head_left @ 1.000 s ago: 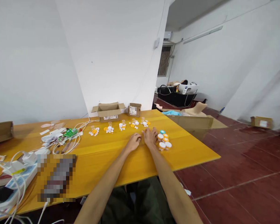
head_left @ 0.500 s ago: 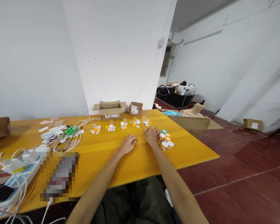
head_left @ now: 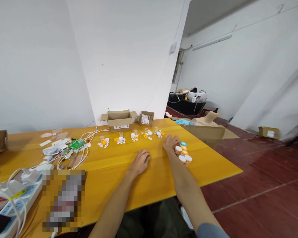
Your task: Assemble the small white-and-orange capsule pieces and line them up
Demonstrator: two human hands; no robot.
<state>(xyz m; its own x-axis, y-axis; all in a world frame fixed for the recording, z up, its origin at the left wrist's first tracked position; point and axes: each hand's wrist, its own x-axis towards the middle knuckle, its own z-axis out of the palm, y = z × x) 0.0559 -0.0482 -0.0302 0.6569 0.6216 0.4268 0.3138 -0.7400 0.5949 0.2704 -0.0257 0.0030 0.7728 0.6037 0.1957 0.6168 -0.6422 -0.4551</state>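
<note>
My left hand (head_left: pixel 140 162) rests on the middle of the yellow table (head_left: pixel 109 178), fingers loosely curled, with nothing visible in it. My right hand (head_left: pixel 171 142) is spread low over the tabletop, just left of a cluster of small lidded jars. Its fingertips are partly hidden from view. Among these jars are one with a turquoise lid (head_left: pixel 183 143), one with a white lid (head_left: pixel 178 149) and one with an orange-rimmed lid (head_left: pixel 184 152). Farther back lie several small groups of white and orange round pieces (head_left: pixel 147 134), each near a clear cup (head_left: pixel 121 134).
An open carton (head_left: pixel 120 123) and a smaller box (head_left: pixel 146 119) stand by the wall. At left are a power strip (head_left: pixel 24 195), white cables (head_left: pixel 85 148), a green packet (head_left: pixel 76 143) and a blurred-out object (head_left: pixel 64 198). A large carton (head_left: pixel 206 132) stands beyond the table's right edge.
My right hand has shifted slightly right, staying beside the jars. My left hand stays on the table, its fingers still curled. The camera view has tilted and moved a little.
</note>
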